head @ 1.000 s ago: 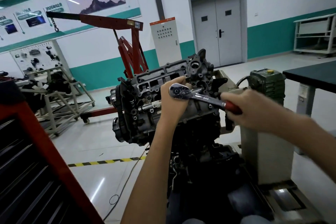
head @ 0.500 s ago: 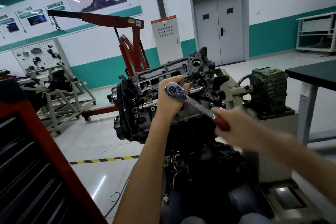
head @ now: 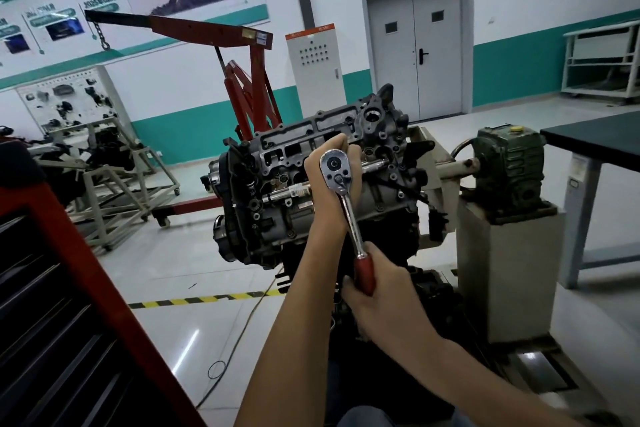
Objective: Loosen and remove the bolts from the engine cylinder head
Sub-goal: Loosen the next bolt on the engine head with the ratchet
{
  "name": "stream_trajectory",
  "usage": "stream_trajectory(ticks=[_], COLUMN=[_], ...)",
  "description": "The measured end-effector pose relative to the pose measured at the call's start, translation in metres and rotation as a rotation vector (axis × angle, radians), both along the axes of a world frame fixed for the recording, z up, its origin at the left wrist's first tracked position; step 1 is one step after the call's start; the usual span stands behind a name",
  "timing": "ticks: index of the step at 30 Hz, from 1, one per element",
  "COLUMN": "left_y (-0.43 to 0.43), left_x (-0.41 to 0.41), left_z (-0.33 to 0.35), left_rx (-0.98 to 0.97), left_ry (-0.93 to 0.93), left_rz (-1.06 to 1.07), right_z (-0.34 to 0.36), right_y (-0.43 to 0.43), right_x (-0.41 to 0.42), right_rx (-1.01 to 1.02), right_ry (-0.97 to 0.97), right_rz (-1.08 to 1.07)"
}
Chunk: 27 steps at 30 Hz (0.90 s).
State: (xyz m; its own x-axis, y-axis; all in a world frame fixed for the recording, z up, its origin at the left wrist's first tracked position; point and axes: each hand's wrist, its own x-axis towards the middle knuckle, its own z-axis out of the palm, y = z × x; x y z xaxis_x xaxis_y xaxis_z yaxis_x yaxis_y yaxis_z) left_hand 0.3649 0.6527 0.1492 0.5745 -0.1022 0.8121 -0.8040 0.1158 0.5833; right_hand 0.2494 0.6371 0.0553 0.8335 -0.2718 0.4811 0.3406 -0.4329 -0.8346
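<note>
At the cylinder head (head: pixel 294 152), left hand (head: pixel 323 191) cups ratchet (head: pixel 341 184), right hand (head: pixel 381 291) grips handle (head: pixel 364 272)

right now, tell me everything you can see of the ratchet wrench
The ratchet wrench is shiny chrome metal with a round head, a small lever on its face and a red grip. The shaft slants down and right from the head, held in front of the cylinder head. The left hand curls round the head from behind; the right hand grips the red handle. Any socket is hidden.

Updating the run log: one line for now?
loosening bolt | right hand grips ratchet handle | left hand cups ratchet head on cylinder head | bolt hidden
</note>
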Motion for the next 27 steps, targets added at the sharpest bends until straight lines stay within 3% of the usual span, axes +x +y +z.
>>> stream_trajectory(ticks=[2,7,9,11,14,18,21,24,27], left_y=[0.006,0.025,0.021,0.014,0.008,0.001,-0.002,0.003,0.013], left_x=[0.004,0.016,0.017,0.014,0.006,0.002,0.002,0.001,0.004], left_z=[-0.002,0.003,0.005,0.004,0.001,0.002,0.002,0.0,0.008], left_rx=[0.029,0.237,0.253,0.239,0.107,0.035,0.059,0.119,0.242], left_ry=[-0.016,-0.089,-0.082,-0.077,-0.056,-0.014,0.02,-0.051,-0.095], left_rz=[-0.034,-0.171,-0.167,-0.135,-0.106,-0.083,-0.097,-0.095,-0.116], right_z=[0.004,0.065,0.097,0.11,0.077,0.021,0.003,0.007,0.032], right_y=[-0.007,-0.1,-0.13,-0.141,-0.123,-0.055,-0.005,-0.014,-0.071], right_x=[0.0,-0.015,-0.015,-0.016,-0.017,-0.012,-0.004,-0.009,-0.02], right_rx=[-0.062,-0.713,-0.976,-1.097,-0.885,-0.317,0.035,0.029,-0.375], right_ry=[-0.008,0.061,0.028,-0.037,0.037,0.075,0.038,0.042,0.07], right_rz=[-0.01,-0.002,-0.119,-0.241,-0.2,-0.158,0.016,0.048,-0.034])
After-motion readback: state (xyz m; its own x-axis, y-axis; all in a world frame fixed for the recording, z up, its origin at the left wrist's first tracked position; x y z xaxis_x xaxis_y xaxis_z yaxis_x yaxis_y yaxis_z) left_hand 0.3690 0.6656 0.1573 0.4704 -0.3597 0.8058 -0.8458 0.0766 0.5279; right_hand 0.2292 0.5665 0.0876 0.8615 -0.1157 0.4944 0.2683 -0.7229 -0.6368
